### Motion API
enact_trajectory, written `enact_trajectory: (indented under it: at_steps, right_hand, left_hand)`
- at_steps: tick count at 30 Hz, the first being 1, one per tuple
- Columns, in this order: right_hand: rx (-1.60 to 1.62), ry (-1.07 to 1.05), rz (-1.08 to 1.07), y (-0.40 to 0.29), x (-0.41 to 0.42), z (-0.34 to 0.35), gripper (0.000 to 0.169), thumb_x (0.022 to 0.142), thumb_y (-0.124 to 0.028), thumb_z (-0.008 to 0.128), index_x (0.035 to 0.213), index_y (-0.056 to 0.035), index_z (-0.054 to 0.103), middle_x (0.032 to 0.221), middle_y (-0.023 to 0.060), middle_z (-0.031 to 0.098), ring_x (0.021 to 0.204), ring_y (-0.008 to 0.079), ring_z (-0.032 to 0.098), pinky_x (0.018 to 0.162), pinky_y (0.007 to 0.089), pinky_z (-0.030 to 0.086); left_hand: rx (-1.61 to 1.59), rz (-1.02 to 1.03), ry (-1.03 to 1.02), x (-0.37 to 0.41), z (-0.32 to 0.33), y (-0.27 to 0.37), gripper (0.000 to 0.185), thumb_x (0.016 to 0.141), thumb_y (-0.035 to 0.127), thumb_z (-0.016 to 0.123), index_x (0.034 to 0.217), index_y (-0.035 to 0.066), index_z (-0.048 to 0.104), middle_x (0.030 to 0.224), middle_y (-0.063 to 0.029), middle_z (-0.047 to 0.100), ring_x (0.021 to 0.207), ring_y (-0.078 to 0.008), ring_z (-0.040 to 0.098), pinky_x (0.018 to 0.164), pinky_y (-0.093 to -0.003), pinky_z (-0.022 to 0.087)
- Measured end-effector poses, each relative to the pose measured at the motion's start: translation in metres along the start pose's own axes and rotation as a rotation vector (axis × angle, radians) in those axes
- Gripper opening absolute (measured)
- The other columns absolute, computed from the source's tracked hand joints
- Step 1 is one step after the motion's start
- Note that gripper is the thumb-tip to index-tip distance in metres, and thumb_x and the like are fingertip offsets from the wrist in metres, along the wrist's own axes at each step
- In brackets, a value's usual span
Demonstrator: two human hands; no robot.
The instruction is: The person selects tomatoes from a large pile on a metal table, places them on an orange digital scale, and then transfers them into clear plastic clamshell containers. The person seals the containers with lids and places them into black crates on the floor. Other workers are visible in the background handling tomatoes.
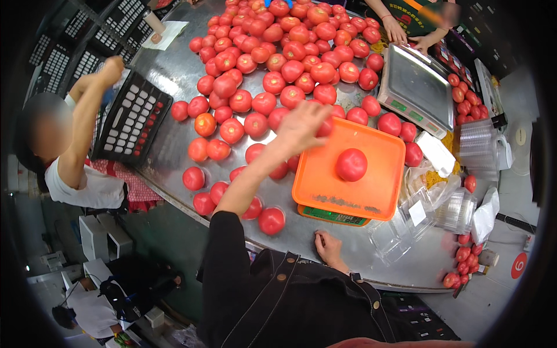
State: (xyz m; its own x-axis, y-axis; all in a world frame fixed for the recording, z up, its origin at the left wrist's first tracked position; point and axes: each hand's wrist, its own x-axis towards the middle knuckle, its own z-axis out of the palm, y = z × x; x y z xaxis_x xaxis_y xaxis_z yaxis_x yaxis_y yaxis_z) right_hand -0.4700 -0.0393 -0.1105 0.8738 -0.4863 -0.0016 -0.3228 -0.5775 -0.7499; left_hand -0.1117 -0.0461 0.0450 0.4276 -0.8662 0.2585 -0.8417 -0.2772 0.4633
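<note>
My left hand [303, 124], blurred, reaches over the upper left corner of an orange plastic tray [370, 200]. A red tomato [325, 127] is between its thumb and fingers. One more tomato [351, 165] rests near the middle of the tray. Beneath the tray, part of an orange digital scale [333, 215] with a green display panel shows. My right hand [329, 246] lies with curled fingers on the metal table [300, 232] near its front edge, below the scale, and holds nothing that I can see. Loose tomatoes [263, 103] spread beyond and left of the tray.
Clear plastic containers [394, 237] lie right of the tray, by stacked clear boxes [457, 211]. A second scale [415, 87] stands at the far right, near another person's hands [394, 31]. At left, a person with a raised arm [87, 126] is beside a black crate [132, 119].
</note>
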Motion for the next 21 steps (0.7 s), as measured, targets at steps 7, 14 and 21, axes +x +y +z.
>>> enact_trajectory:
  at_steps: [7,14,21]
  right_hand:
    - [0.055,0.021,-0.017,-0.002,0.000,0.002,0.003,0.082,-0.009,0.064,0.085,-0.0086,0.064,0.067,0.0097,0.063,0.053,0.0242,0.060,0.049,0.0339,0.046]
    - [0.075,0.042,-0.046,0.007,-0.003,0.008,0.004,0.083,-0.006,0.064,0.086,-0.0046,0.066,0.060,0.0084,0.058,0.046,0.0151,0.054,0.047,0.0272,0.043]
    - [0.074,0.037,0.009,0.008,-0.002,0.008,0.003,0.082,-0.010,0.064,0.085,-0.0079,0.065,0.063,0.0080,0.061,0.049,0.0189,0.058,0.049,0.0298,0.046]
  left_hand:
    - [-0.041,0.087,0.021,-0.003,0.049,0.032,0.057,0.074,0.023,0.072,0.124,0.010,0.049,0.119,-0.0134,0.050,0.110,-0.0357,0.047,0.086,-0.0453,0.046]
    - [0.022,-0.268,0.511,-0.057,0.025,-0.084,0.035,0.076,0.019,0.067,0.109,0.008,0.061,0.106,-0.0138,0.062,0.102,-0.0315,0.057,0.087,-0.0421,0.046]
    - [0.259,-1.106,0.297,-0.152,-0.029,-0.214,0.068,0.070,0.032,0.076,0.127,0.013,0.044,0.127,-0.0205,0.045,0.117,-0.0418,0.045,0.092,-0.0523,0.042]
